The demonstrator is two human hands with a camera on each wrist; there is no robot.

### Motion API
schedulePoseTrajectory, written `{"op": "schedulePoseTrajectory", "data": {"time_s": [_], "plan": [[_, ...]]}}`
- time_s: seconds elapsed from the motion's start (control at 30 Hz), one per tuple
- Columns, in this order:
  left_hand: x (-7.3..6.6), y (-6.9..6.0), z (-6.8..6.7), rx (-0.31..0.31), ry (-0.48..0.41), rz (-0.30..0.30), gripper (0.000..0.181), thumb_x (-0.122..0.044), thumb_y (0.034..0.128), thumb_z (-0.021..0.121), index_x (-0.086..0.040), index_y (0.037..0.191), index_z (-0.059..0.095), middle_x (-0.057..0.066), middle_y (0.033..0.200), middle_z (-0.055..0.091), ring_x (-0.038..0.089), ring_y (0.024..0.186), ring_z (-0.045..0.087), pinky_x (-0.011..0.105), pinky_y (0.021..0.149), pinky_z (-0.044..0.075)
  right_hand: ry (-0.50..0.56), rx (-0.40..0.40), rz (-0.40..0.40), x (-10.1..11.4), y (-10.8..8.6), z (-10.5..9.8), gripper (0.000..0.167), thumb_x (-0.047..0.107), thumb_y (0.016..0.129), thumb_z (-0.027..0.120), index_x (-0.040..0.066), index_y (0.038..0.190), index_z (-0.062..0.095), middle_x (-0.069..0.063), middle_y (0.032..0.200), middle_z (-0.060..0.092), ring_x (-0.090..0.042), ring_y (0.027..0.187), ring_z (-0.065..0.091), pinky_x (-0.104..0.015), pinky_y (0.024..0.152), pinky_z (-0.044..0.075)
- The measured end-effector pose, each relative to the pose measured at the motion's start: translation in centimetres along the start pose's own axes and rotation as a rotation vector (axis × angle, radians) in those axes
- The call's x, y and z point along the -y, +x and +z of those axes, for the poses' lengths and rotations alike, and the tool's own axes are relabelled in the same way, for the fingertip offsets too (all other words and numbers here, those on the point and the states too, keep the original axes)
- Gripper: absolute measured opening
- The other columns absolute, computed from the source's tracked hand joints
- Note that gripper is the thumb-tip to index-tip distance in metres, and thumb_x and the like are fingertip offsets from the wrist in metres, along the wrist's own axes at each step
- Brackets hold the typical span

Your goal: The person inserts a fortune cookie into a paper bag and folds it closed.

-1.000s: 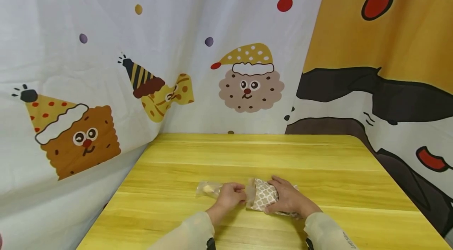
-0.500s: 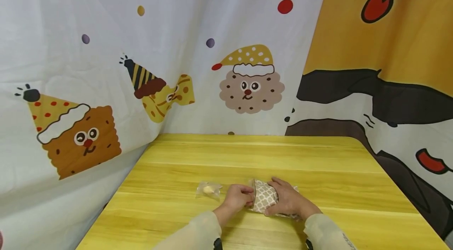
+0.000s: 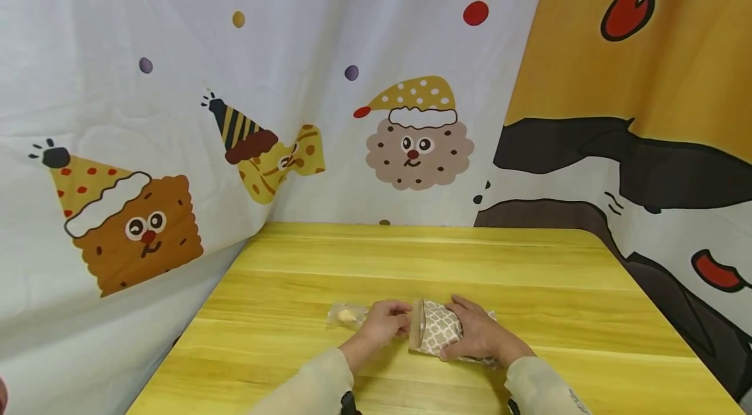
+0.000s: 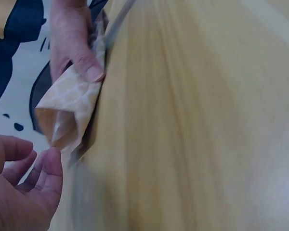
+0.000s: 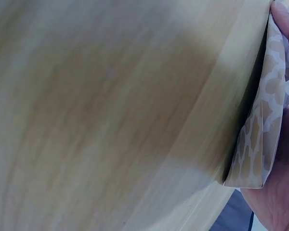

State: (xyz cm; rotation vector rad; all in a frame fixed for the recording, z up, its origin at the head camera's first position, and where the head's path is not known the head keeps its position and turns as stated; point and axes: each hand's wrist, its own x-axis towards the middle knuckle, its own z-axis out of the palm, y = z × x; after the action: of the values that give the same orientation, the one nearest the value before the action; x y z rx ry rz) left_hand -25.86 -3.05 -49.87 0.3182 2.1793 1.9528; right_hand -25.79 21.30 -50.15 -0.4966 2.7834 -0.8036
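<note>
A paper bag (image 3: 437,327) with a tan-and-white lattice pattern lies on the table, its brown mouth facing left. My right hand (image 3: 478,333) grips the bag's body, thumb on the near side and fingers on the far side. The right wrist view shows the bag's folded end (image 5: 253,159) against the palm. Just left of the mouth is my left hand (image 3: 384,323), fingers bent. In the left wrist view, its thumb and fingertips stand apart by the mouth's edge, with nothing seen between them. A clear packet (image 3: 346,315) with a pale item inside lies left of that hand.
The yellow wood-grain table (image 3: 282,258) runs back to a white curtain (image 3: 305,23) printed with cartoon biscuits. An orange, black and white printed cloth (image 3: 587,62) hangs on the right.
My left hand moved right, to the bag's mouth, then back left. The brown mouth now shows wider and straighter. My right hand has stayed on the bag; the packet stays put.
</note>
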Motion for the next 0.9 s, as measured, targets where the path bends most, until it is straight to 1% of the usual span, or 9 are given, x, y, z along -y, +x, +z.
{"op": "schedulePoseTrajectory", "data": {"time_s": [0.1, 0.2, 0.33, 0.43, 0.5, 0.57, 0.73, 0.83, 0.9], "plan": [[-0.6, 0.1, -1.2, 0.014, 0.015, 0.019, 0.024, 0.004, 0.0945, 0.059, 0.015, 0.115, 0.062, 0.019, 0.089, 0.064, 0.021, 0.071, 0.059, 0.038, 0.064, 0.053, 0.002, 0.007, -0.001, -0.1, -0.1, 0.0, 0.108, 0.058, 0.066, 0.086, 0.002, 0.147, 0.042, -0.024, 0.156, 0.027, -0.049, 0.14, 0.026, -0.068, 0.106, 0.028], [-1.2, 0.4, -2.6, 0.01, 0.045, 0.012, 0.026, -0.001, 0.0959, 0.062, 0.012, 0.118, 0.062, 0.015, 0.093, 0.064, 0.025, 0.077, 0.059, 0.04, 0.068, 0.053, 0.006, 0.016, 0.0, -0.2, 0.0, 0.0, 0.107, 0.057, 0.067, 0.085, 0.002, 0.148, 0.042, -0.023, 0.157, 0.027, -0.049, 0.14, 0.025, -0.068, 0.106, 0.027], [-1.6, 0.7, -4.7, -0.026, 0.126, 0.003, 0.026, -0.008, 0.0974, 0.063, 0.004, 0.121, 0.065, 0.009, 0.102, 0.065, 0.029, 0.094, 0.063, 0.048, 0.081, 0.055, 0.021, 0.022, -0.009, -0.3, 0.0, 0.0, 0.106, 0.056, 0.069, 0.085, 0.002, 0.148, 0.041, -0.024, 0.157, 0.026, -0.049, 0.141, 0.024, -0.068, 0.106, 0.027], [-1.7, 1.0, -6.5, -0.065, 0.177, 0.011, 0.026, -0.01, 0.0977, 0.064, 0.001, 0.121, 0.066, 0.009, 0.107, 0.066, 0.025, 0.097, 0.063, 0.048, 0.084, 0.054, 0.03, 0.025, -0.017, -0.2, 0.0, 0.0, 0.106, 0.057, 0.069, 0.084, 0.002, 0.149, 0.041, -0.024, 0.157, 0.025, -0.049, 0.141, 0.024, -0.069, 0.106, 0.027], [-1.7, 1.2, -7.7, -0.089, 0.211, 0.03, 0.027, -0.01, 0.0974, 0.064, 0.002, 0.122, 0.066, 0.01, 0.108, 0.066, 0.023, 0.097, 0.062, 0.048, 0.084, 0.054, 0.029, 0.022, -0.023, -0.2, 0.0, 0.0, 0.106, 0.057, 0.069, 0.084, 0.002, 0.148, 0.041, -0.024, 0.157, 0.026, -0.049, 0.14, 0.024, -0.069, 0.105, 0.027], [-1.5, 1.4, -8.8, -0.114, 0.232, 0.045, 0.027, -0.01, 0.0966, 0.065, 0.003, 0.121, 0.066, 0.011, 0.107, 0.066, 0.023, 0.097, 0.062, 0.046, 0.084, 0.054, 0.019, 0.013, -0.022, -0.1, 0.1, 0.0, 0.107, 0.058, 0.068, 0.084, 0.002, 0.148, 0.041, -0.024, 0.157, 0.026, -0.049, 0.14, 0.025, -0.068, 0.106, 0.028], [-0.4, 1.6, -11.0, -0.161, 0.283, 0.044, 0.028, -0.006, 0.0944, 0.067, 0.006, 0.12, 0.066, 0.01, 0.106, 0.067, 0.025, 0.097, 0.063, 0.042, 0.084, 0.054, 0.021, 0.013, -0.012, -0.2, 0.1, 0.1, 0.108, 0.058, 0.067, 0.085, 0.002, 0.148, 0.041, -0.023, 0.157, 0.026, -0.049, 0.141, 0.025, -0.068, 0.106, 0.027], [0.3, 1.6, -12.0, -0.169, 0.31, 0.031, 0.029, -0.004, 0.0936, 0.068, 0.007, 0.12, 0.065, 0.012, 0.107, 0.066, 0.026, 0.098, 0.062, 0.039, 0.082, 0.055, 0.022, 0.014, -0.003, -0.2, 0.1, 0.1, 0.107, 0.058, 0.067, 0.085, 0.003, 0.149, 0.041, -0.022, 0.158, 0.026, -0.048, 0.141, 0.024, -0.068, 0.106, 0.027], [0.6, 1.5, -12.5, -0.161, 0.314, 0.018, 0.029, -0.003, 0.093, 0.068, 0.008, 0.12, 0.065, 0.015, 0.108, 0.066, 0.027, 0.099, 0.062, 0.039, 0.082, 0.055, 0.018, 0.007, 0.002, -0.3, 0.0, 0.2, 0.107, 0.058, 0.067, 0.085, 0.004, 0.148, 0.042, -0.022, 0.158, 0.026, -0.048, 0.141, 0.024, -0.068, 0.106, 0.027]]}}
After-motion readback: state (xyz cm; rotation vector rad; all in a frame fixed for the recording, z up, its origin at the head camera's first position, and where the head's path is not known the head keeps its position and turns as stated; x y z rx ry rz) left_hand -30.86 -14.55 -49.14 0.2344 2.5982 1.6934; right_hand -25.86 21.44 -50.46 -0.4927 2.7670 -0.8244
